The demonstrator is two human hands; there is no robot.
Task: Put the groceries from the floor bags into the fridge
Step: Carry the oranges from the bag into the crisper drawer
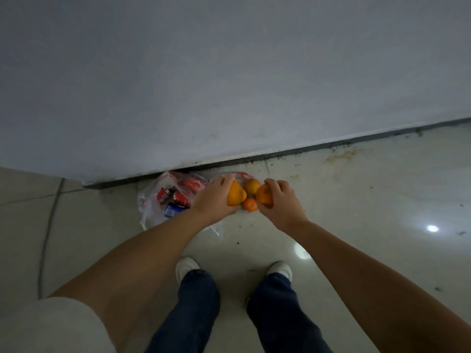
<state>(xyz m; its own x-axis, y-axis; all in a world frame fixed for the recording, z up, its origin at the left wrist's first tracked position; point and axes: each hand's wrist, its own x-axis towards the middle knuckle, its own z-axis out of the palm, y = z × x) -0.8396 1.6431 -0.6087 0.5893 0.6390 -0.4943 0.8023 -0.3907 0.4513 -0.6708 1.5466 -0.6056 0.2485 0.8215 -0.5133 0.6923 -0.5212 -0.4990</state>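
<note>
A clear plastic bag (150, 202) lies on the floor against the wall base. Inside it I see red cans (163, 194) and a blue can (172, 209). My left hand (212, 200) grips a large orange (235, 197). My right hand (279, 200) grips another orange (264, 196). Between the two hands sit a third orange (252, 186) and a smaller tangerine (249, 204); whether they lie in a bag I cannot tell. The fridge is out of view.
A grey wall (229, 85) with a dark baseboard (318, 146) runs right behind the bag. My two feet in white shoes (187, 266) stand on the glossy tiled floor (369, 212) just in front of the groceries.
</note>
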